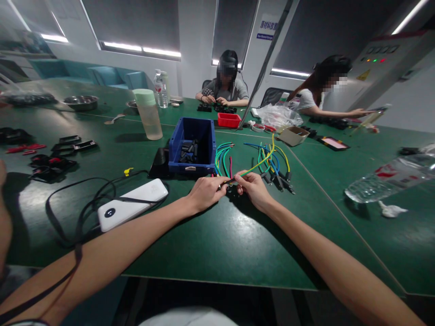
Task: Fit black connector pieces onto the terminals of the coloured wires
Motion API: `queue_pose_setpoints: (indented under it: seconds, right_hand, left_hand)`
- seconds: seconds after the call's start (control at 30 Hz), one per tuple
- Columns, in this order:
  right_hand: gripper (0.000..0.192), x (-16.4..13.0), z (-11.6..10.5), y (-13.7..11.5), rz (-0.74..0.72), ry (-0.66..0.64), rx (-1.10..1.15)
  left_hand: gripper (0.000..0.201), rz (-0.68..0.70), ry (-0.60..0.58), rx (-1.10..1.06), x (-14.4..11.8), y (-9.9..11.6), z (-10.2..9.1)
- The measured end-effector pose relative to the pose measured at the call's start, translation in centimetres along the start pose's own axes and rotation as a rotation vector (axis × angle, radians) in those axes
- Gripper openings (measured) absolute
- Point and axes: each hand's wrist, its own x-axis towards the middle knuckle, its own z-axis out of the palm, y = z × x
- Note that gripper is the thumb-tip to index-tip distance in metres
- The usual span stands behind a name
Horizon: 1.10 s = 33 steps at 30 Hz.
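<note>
Both hands meet over the table just in front of a blue bin (192,168). My right hand (254,189) is closed in a pinch on a yellow-green wire (260,164), whose free end rises up and to the right. Closed around the dark end of that wire is my left hand (206,192); the fingers partly hide this end. Short black sleeves (189,151) lie inside the bin. Behind my hands is a bunch of green wires (222,158). To the right lie blue, green and yellow wires with black-sleeved ends (279,181).
A white power bank (134,204) with a black cable lies left of my hands. Beyond stand a green-lidded bottle (148,115) and a red tray (229,120). A water bottle (390,179) lies at right. Two people sit across the table; another person's arm shows at the left edge.
</note>
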Motion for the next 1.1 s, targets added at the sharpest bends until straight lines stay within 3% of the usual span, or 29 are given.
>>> queue_pose_setpoints:
  seconds: [0.37,1.1]
  right_hand:
    - [0.031,-0.1,-0.3,-0.4,0.048,-0.047,0.044]
    - [0.024,-0.5,-0.5,-0.8,0.197,-0.087,0.188]
  left_hand:
    - [0.026,-0.011,0.043,-0.092,0.0,-0.3,0.1]
    - [0.027,0.094,0.132,-0.135,0.0,-1.0,0.6]
